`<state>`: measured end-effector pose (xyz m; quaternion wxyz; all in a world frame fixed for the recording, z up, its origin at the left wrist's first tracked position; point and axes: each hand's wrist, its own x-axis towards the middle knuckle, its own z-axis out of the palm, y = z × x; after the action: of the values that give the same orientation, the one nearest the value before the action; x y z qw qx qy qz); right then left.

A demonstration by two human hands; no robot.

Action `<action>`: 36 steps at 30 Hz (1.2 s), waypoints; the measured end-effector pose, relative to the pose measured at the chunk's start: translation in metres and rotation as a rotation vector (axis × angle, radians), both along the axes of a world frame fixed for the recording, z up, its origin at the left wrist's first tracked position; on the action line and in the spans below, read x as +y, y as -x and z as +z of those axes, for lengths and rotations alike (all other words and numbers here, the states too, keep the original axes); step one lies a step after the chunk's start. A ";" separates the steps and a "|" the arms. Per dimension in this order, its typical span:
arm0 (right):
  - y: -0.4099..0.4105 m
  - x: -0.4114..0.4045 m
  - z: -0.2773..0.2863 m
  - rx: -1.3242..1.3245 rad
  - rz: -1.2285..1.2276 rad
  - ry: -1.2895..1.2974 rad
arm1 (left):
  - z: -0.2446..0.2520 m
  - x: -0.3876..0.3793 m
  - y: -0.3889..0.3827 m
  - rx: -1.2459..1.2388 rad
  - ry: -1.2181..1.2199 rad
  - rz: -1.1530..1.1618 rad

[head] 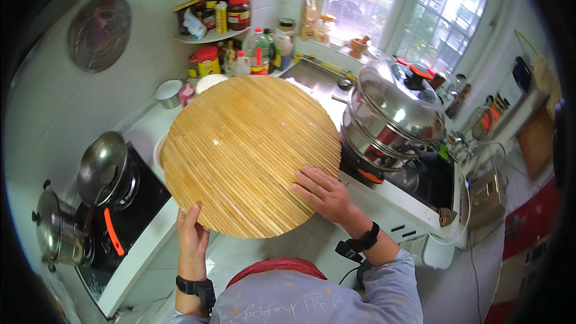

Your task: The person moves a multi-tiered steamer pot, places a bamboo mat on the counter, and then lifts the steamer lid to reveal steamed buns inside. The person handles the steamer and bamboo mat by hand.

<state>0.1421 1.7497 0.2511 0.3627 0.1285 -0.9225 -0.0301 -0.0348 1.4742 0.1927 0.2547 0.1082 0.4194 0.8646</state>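
A large round board of thin yellow wooden or bamboo slats (252, 144) is tilted in front of me and fills the middle of the view. My left hand (192, 229) grips its lower left rim, with the thumb on top and the other fingers partly hidden behind. My right hand (325, 194) lies over the lower right rim, fingers stretched flat on the slats. Its thumb cannot be made out, so whether it grips the rim is unclear. A small white speck (216, 142) sits on the slats.
Right of the board, a stacked steel steamer (391, 117) stands on a black cooktop (438, 180). On the left are a wok (102, 168), a lidded steel pot (58, 227) and an orange handle (114, 231). Bottles (258, 51) and a metal cup (169, 93) stand behind.
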 end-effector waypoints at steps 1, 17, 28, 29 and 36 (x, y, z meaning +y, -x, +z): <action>-0.002 0.000 -0.003 -0.007 -0.018 0.031 | -0.001 0.004 0.001 -0.004 0.029 -0.005; -0.125 0.004 -0.065 -0.256 -0.489 0.610 | -0.034 0.068 0.011 -0.046 0.200 -0.016; -0.170 0.078 -0.106 -0.173 -0.502 0.761 | -0.065 0.188 0.029 -0.070 0.081 0.093; -0.174 0.086 -0.104 -0.211 -0.489 0.770 | -0.069 0.202 0.032 -0.056 0.059 0.084; -0.193 0.118 -0.083 -0.294 -0.340 0.893 | -0.093 0.278 0.052 -0.086 0.028 0.100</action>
<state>0.3347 1.8677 0.1678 0.2386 -0.1885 -0.8946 0.3276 -0.0872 1.7521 0.0993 0.2304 0.0461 0.4249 0.8742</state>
